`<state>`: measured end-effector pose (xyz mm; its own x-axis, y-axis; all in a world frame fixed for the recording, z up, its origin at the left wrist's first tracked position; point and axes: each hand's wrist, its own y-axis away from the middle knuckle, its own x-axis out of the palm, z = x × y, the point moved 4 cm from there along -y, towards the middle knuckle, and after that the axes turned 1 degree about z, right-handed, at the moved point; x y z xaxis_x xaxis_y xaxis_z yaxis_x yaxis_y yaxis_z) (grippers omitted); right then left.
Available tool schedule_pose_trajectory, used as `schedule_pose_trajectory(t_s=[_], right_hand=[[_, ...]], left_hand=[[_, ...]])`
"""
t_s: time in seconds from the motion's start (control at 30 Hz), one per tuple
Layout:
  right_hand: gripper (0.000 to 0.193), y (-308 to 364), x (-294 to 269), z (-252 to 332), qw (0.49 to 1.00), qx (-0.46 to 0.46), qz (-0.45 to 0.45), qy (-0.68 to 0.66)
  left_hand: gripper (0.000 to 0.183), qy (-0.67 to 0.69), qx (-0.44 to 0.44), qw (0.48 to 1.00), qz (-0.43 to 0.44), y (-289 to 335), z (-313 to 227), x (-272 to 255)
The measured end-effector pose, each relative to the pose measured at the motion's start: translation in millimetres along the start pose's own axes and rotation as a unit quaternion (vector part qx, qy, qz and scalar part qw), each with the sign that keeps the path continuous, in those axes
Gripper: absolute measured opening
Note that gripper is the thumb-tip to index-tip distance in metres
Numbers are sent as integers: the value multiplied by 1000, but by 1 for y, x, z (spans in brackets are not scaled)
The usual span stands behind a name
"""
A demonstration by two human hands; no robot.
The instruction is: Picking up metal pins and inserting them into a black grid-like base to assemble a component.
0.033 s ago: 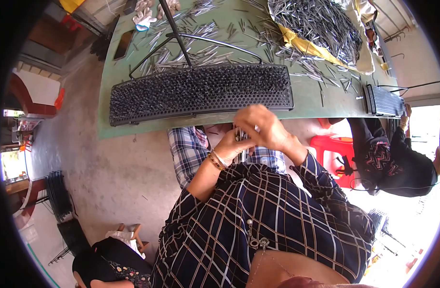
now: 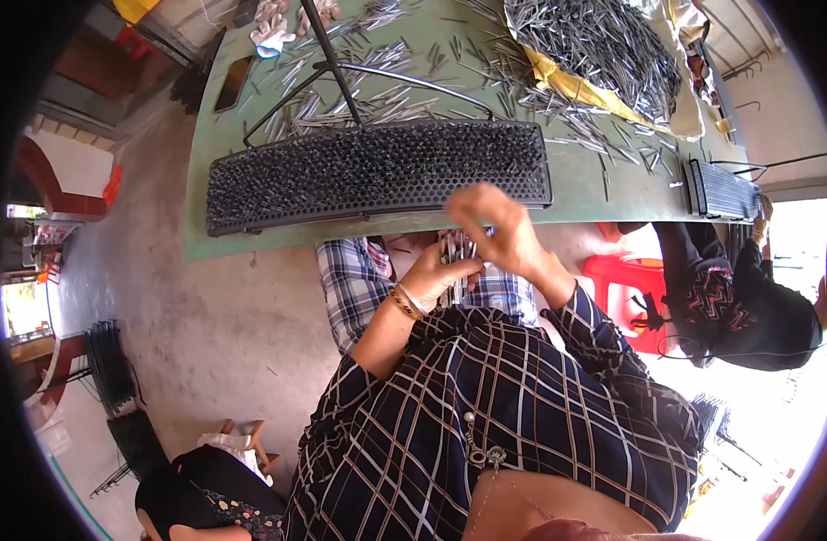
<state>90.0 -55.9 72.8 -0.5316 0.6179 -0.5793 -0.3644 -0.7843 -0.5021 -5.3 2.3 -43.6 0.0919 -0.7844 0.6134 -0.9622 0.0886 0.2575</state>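
Head view: gripping a bundle of slim metal rods firmly in the left hand, just off the near edge of the green table. Holding the right hand half-curled above; cannot tell whether grasping anything. Apparently mostly filled, the black perforated rack, with bare holes left along the near side; many loose rods left behind.

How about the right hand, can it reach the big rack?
Probably yes: the right hand overlaps the near edge of the big rack in this view, and nothing seems to block it. The left hand, holding rods, is nearer the body.
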Motion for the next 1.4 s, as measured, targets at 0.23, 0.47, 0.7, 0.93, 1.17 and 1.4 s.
schedule_pose_trajectory(t_s=[0.23,0.47,0.7,0.93,1.17,1.4], right_hand=[[16,-18,27,-60,943,220,-134,-210],[16,-16,38,-64,989,109,-97,32],[18,-20,37,-47,980,10,-55,190],[17,-18,37,-46,976,-15,-25,217],[14,0,30,-45,981,183,15,-57],[18,2,19,-53,901,341,-1,-268]], left_hand=[[23,110,-19,992,-58,12,-6,-6],[29,162,-21,981,-103,23,-4,-16],[20,153,3,978,-140,26,-10,-23],[20,151,30,978,-141,22,-12,-24],[20,167,59,973,-148,23,-17,-21],[20,208,34,961,-178,20,-18,-16]])
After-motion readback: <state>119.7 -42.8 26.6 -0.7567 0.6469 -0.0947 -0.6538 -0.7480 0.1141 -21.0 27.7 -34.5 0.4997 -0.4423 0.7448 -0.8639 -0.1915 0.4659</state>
